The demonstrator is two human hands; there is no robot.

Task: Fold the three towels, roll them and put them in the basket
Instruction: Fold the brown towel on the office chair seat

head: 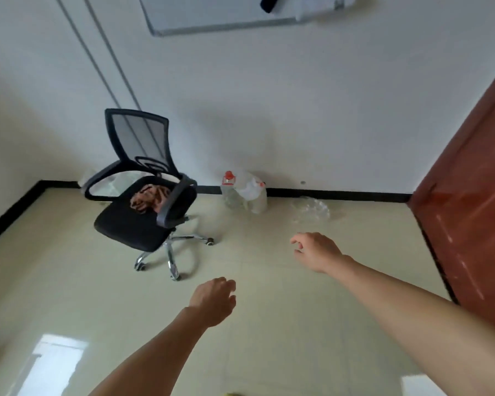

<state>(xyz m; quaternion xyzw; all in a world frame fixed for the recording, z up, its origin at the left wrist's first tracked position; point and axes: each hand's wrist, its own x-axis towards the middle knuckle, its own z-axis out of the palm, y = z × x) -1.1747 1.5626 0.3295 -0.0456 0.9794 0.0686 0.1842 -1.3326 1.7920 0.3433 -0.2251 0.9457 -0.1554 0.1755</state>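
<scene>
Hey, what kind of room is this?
Most likely an office or meeting room: a black mesh-backed swivel chair on casters, a whiteboard on the white wall, and a brown door at the right.

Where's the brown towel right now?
Head view, left of centre: the brown towel lies crumpled on the black office chair seat, beside its grey armrest.

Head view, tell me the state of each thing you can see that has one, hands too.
Left hand: loosely curled, holds nothing.
Right hand: loosely curled, holds nothing.
Cloth: crumpled, lying on the chair seat.
Chair: upright on its wheels, near the wall.
Bottle: capped, standing on the floor against the wall.
</scene>
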